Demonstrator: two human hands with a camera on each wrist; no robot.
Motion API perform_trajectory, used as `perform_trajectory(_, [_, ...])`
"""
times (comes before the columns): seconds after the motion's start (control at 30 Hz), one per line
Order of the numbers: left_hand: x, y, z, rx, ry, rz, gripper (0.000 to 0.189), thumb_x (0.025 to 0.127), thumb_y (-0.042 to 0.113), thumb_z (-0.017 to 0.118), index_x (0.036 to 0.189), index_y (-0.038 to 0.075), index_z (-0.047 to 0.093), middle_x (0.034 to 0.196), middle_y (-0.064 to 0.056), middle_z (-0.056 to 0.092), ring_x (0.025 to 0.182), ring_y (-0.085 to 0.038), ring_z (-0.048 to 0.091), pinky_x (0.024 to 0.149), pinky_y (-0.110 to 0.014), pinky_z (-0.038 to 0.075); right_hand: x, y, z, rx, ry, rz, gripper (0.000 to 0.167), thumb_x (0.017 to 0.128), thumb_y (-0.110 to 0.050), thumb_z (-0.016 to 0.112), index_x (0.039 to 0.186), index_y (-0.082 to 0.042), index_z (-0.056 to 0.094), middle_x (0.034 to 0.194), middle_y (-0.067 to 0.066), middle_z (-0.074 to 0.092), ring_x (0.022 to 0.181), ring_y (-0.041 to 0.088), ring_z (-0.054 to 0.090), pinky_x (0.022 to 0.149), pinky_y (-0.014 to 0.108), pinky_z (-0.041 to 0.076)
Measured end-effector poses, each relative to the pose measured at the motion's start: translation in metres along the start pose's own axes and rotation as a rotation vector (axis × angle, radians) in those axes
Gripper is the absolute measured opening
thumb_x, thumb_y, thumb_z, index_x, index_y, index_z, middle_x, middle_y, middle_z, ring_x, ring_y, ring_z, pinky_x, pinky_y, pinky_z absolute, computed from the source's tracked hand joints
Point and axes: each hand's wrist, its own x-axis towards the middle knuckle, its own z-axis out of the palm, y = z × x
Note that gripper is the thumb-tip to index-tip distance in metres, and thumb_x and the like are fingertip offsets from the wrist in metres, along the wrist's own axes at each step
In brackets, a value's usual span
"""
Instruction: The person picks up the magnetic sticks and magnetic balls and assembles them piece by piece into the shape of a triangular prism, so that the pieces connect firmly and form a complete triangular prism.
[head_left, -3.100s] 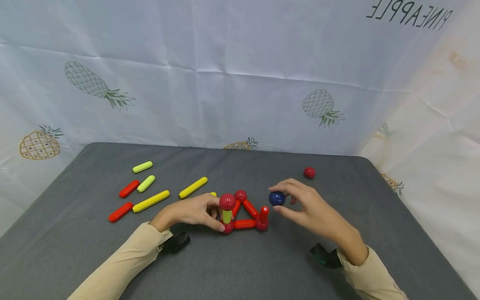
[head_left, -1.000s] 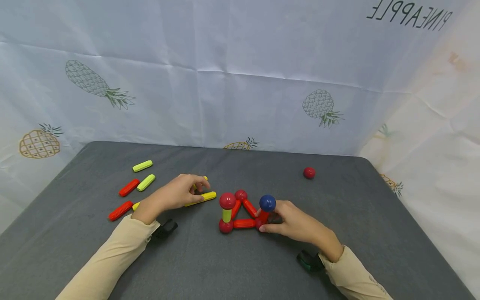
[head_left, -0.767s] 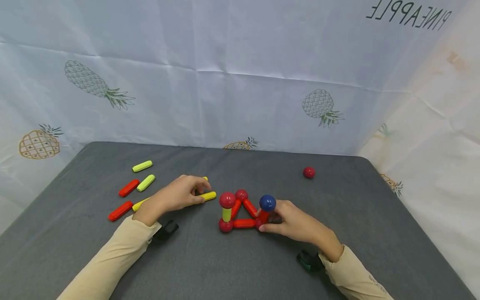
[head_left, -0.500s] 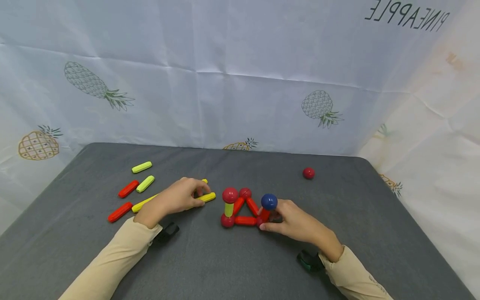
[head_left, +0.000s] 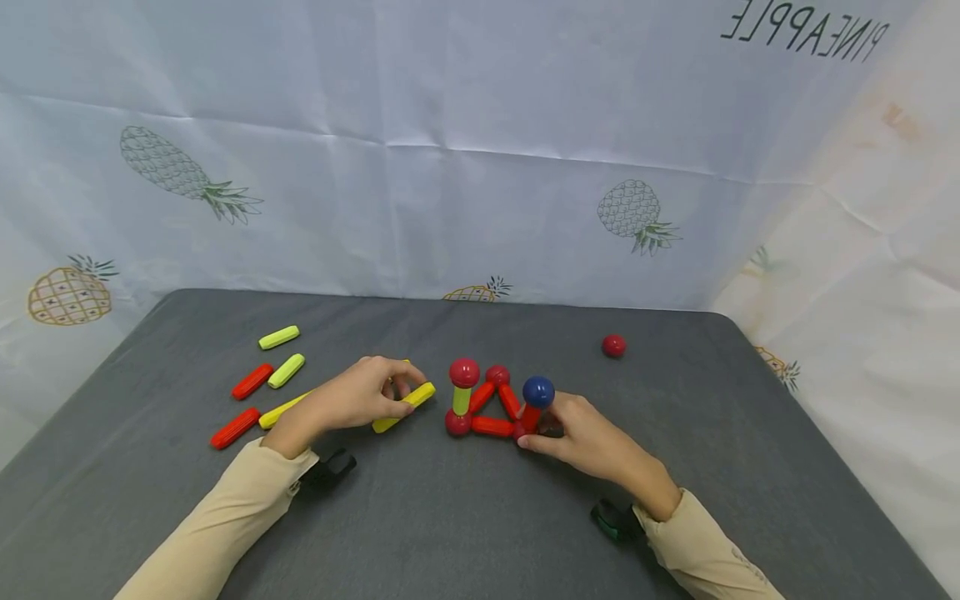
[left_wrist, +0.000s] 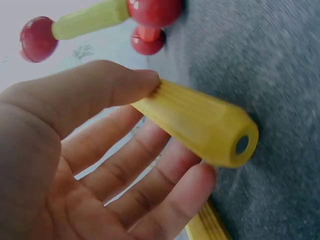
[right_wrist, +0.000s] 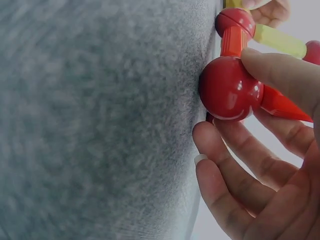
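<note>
My left hand (head_left: pixel 367 392) pinches a long yellow magnetic stick (head_left: pixel 415 397) between thumb and fingers. In the left wrist view, that yellow stick (left_wrist: pixel 200 120) shows a metal disc at its end. My right hand (head_left: pixel 596 437) holds the red ball (right_wrist: pixel 231 89) at the near right corner of a triangle of red sticks (head_left: pixel 491 427) and red balls. From that corner rises a red stick topped by a blue ball (head_left: pixel 538 392). Above the left corner a lime stick (head_left: pixel 461 400) stands upright, carrying a red ball (head_left: pixel 464 372).
Left on the grey table (head_left: pixel 420 525) lie two lime sticks (head_left: pixel 287 371), two red sticks (head_left: pixel 235 427) and another yellow stick (head_left: pixel 285 410), partly behind my left wrist. Part of one more yellow stick shows behind my left hand. A loose red ball (head_left: pixel 613 346) sits at the back right.
My right hand has set the blue ball on the upright red stick. My left hand has gone from the structure to the yellow stick. The triangle's left side has swung away from me.
</note>
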Motion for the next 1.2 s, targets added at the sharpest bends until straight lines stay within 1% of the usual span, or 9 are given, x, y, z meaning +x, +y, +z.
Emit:
perform_trajectory(0.2, [-0.002, -0.002, 0.000, -0.080, -0.038, 0.076, 0.034, 0.086, 0.008, 0.068, 0.120, 0.003, 0.066, 0.092, -0.004, 0.067, 0.078, -0.009, 0.063, 0.070, -0.025, 0.052, 0.000, 0.002, 0.001, 0.007, 0.000, -0.007, 0.022, 0.090, -0.028, 0.074, 0.104, -0.015, 0.062, 0.096, -0.002, 0.070, 0.083, 0.006, 0.068, 0.076, 0.025, 0.055])
perform_trajectory(0.37, [-0.004, 0.000, 0.000, -0.168, -0.089, 0.116, 0.030, 0.086, 0.009, 0.068, 0.116, 0.005, 0.065, 0.096, -0.005, 0.068, 0.082, -0.012, 0.066, 0.074, -0.026, 0.054, 0.000, 0.002, 0.001, 0.017, -0.008, -0.014, 0.021, 0.090, -0.027, 0.073, 0.104, -0.015, 0.062, 0.097, -0.002, 0.070, 0.086, 0.007, 0.069, 0.077, 0.025, 0.056])
perform_trajectory(0.53, [-0.005, 0.002, -0.002, -0.291, -0.149, 0.150, 0.023, 0.087, 0.008, 0.068, 0.108, 0.004, 0.060, 0.095, -0.006, 0.071, 0.081, -0.017, 0.069, 0.074, -0.028, 0.055, 0.000, 0.002, 0.001, 0.019, -0.011, -0.020, 0.021, 0.091, -0.027, 0.073, 0.105, -0.015, 0.062, 0.098, -0.002, 0.070, 0.088, 0.008, 0.069, 0.080, 0.027, 0.056])
perform_trajectory(0.63, [-0.005, 0.003, -0.001, -0.327, -0.167, 0.167, 0.021, 0.087, 0.007, 0.068, 0.105, 0.004, 0.059, 0.092, -0.005, 0.072, 0.079, -0.016, 0.068, 0.071, -0.028, 0.054, 0.000, 0.002, 0.001, 0.013, -0.010, -0.024, 0.021, 0.090, -0.027, 0.073, 0.104, -0.016, 0.062, 0.097, -0.003, 0.070, 0.087, 0.008, 0.068, 0.079, 0.027, 0.056])
perform_trajectory(0.7, [-0.004, 0.004, -0.001, -0.338, -0.176, 0.174, 0.021, 0.087, 0.006, 0.067, 0.106, 0.003, 0.058, 0.092, -0.005, 0.071, 0.077, -0.015, 0.066, 0.071, -0.027, 0.053, 0.000, 0.002, 0.001, 0.012, -0.009, -0.027, 0.021, 0.090, -0.027, 0.073, 0.104, -0.016, 0.062, 0.096, -0.003, 0.070, 0.087, 0.007, 0.068, 0.079, 0.027, 0.055])
perform_trajectory(0.8, [-0.005, 0.005, -0.002, -0.343, -0.192, 0.184, 0.024, 0.089, 0.006, 0.065, 0.112, 0.001, 0.059, 0.098, -0.006, 0.070, 0.079, -0.016, 0.066, 0.073, -0.027, 0.054, 0.000, 0.003, 0.001, 0.015, -0.009, -0.028, 0.021, 0.091, -0.026, 0.073, 0.104, -0.016, 0.062, 0.097, -0.003, 0.070, 0.086, 0.007, 0.068, 0.078, 0.026, 0.055])
perform_trajectory(0.9, [-0.006, 0.005, -0.002, -0.324, -0.196, 0.191, 0.027, 0.090, 0.008, 0.065, 0.116, -0.001, 0.062, 0.102, -0.008, 0.068, 0.082, -0.017, 0.067, 0.075, -0.027, 0.055, 0.000, 0.003, 0.001, 0.017, -0.009, -0.026, 0.022, 0.091, -0.027, 0.073, 0.105, -0.015, 0.062, 0.097, -0.003, 0.070, 0.085, 0.007, 0.067, 0.078, 0.026, 0.055])
perform_trajectory(1.07, [-0.007, 0.007, -0.004, -0.274, -0.182, 0.191, 0.024, 0.091, 0.013, 0.069, 0.112, 0.002, 0.067, 0.099, -0.005, 0.072, 0.084, -0.014, 0.069, 0.076, -0.027, 0.056, 0.001, 0.003, 0.000, 0.017, -0.011, -0.025, 0.022, 0.091, -0.027, 0.073, 0.105, -0.015, 0.061, 0.097, -0.002, 0.070, 0.086, 0.006, 0.067, 0.078, 0.026, 0.056])
perform_trajectory(1.2, [-0.007, 0.013, -0.005, -0.255, -0.167, 0.200, 0.021, 0.090, 0.014, 0.072, 0.108, 0.004, 0.070, 0.095, -0.003, 0.074, 0.082, -0.015, 0.071, 0.076, -0.027, 0.056, 0.001, 0.002, 0.000, 0.017, -0.010, -0.020, 0.022, 0.091, -0.027, 0.073, 0.105, -0.015, 0.061, 0.097, -0.003, 0.070, 0.086, 0.007, 0.068, 0.079, 0.027, 0.056])
